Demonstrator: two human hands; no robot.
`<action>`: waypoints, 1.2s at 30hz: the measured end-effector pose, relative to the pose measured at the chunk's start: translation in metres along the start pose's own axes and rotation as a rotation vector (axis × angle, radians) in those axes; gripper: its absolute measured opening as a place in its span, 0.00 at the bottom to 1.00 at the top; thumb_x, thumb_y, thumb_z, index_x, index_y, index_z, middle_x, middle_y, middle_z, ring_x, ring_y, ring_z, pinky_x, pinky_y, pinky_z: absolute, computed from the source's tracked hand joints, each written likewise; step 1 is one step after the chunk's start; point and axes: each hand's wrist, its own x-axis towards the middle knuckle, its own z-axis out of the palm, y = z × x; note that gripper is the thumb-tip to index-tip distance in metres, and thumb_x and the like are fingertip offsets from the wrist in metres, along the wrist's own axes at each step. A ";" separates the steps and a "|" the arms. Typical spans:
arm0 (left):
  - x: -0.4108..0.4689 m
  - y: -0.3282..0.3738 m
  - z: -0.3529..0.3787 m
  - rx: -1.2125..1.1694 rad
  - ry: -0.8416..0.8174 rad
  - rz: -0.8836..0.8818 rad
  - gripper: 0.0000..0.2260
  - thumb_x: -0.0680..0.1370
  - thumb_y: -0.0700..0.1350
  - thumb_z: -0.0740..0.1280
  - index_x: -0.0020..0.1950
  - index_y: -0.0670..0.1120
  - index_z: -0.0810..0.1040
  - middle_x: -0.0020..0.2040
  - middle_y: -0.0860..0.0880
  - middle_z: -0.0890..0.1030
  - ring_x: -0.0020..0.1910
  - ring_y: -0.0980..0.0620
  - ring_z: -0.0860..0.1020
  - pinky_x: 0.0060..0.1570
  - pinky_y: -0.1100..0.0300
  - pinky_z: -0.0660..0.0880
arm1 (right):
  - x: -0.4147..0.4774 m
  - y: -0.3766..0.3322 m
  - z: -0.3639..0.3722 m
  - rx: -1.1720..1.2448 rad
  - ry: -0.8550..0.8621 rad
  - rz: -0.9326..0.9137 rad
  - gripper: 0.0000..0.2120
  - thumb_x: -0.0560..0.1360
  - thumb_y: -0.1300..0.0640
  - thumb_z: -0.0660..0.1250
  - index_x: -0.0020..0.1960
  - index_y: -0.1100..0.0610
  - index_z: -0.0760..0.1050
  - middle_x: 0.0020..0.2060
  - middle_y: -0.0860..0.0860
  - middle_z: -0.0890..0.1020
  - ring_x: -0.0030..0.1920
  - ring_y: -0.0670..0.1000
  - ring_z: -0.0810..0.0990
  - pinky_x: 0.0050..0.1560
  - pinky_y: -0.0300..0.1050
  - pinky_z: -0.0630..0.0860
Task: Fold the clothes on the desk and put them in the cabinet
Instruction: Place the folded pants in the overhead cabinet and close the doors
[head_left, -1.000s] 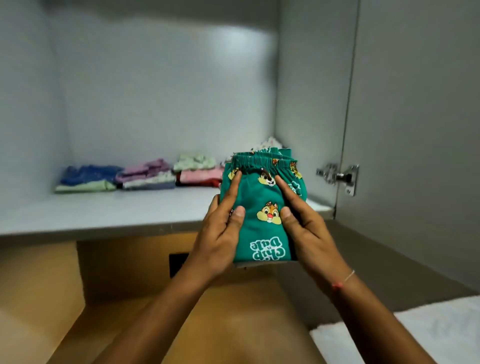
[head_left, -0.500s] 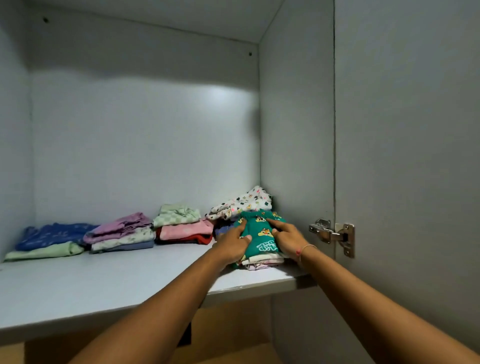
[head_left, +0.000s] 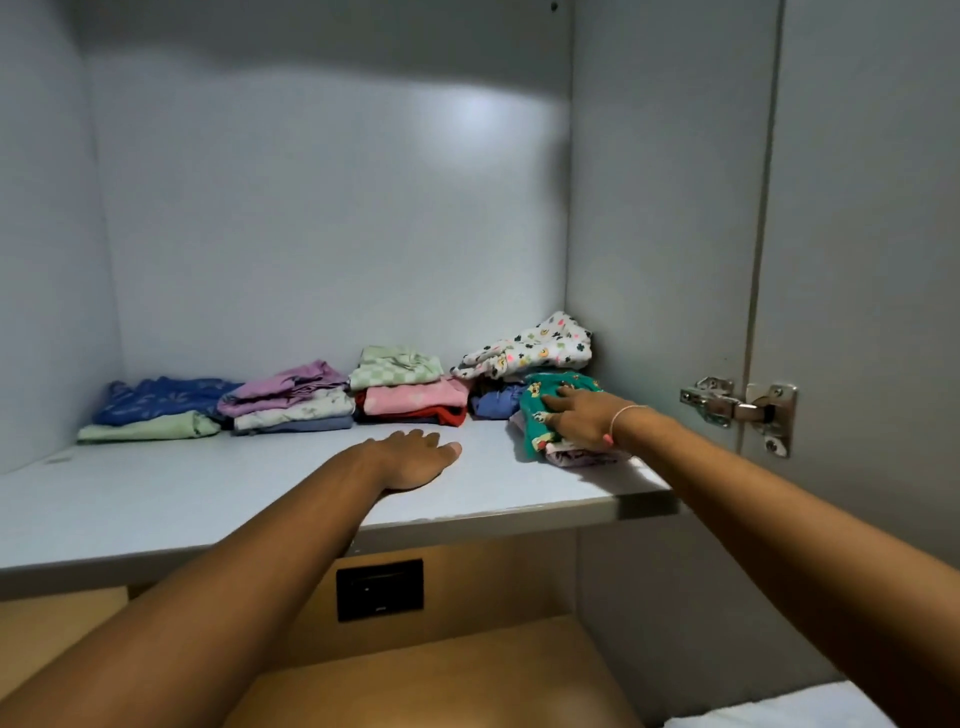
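The right hand (head_left: 582, 415) lies flat, fingers spread, on the green folded garment (head_left: 540, 415) (atop a pale stack by the cabinet's right wall). The left hand (head_left: 415, 457) rests open on the bare shelf (head_left: 208, 493), grasping nothing.

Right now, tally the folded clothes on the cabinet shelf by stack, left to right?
Counts are the layers that show; hidden ones may exist.
Far-left stack: 2 (blue, green)
Second stack: 3 (purple, pale print, blue)
Third stack: 3 (green check, pink, red)
Back-right stack: 2 (white floral, blue)
Front-right stack, under the right hand: 2 (green cartoon, pale)
Total: 12
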 end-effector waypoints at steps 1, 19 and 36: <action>0.000 -0.001 0.000 0.010 -0.002 0.001 0.31 0.80 0.64 0.44 0.79 0.51 0.49 0.80 0.49 0.48 0.79 0.47 0.47 0.75 0.45 0.44 | 0.004 0.006 -0.002 -0.002 -0.013 0.008 0.26 0.82 0.48 0.49 0.78 0.51 0.51 0.79 0.54 0.51 0.78 0.57 0.51 0.77 0.55 0.48; 0.011 -0.003 0.005 0.032 0.013 0.007 0.30 0.80 0.63 0.44 0.79 0.51 0.49 0.80 0.49 0.48 0.79 0.47 0.47 0.75 0.43 0.45 | 0.019 0.026 0.006 -0.073 0.031 0.022 0.25 0.83 0.47 0.46 0.79 0.50 0.48 0.79 0.52 0.48 0.79 0.55 0.49 0.77 0.55 0.47; -0.188 -0.047 -0.045 -0.202 0.998 -0.201 0.28 0.82 0.58 0.52 0.79 0.49 0.49 0.80 0.50 0.47 0.79 0.50 0.43 0.76 0.49 0.45 | -0.063 -0.050 -0.039 0.177 0.683 -0.526 0.27 0.82 0.51 0.56 0.78 0.56 0.55 0.77 0.56 0.60 0.78 0.57 0.54 0.76 0.56 0.52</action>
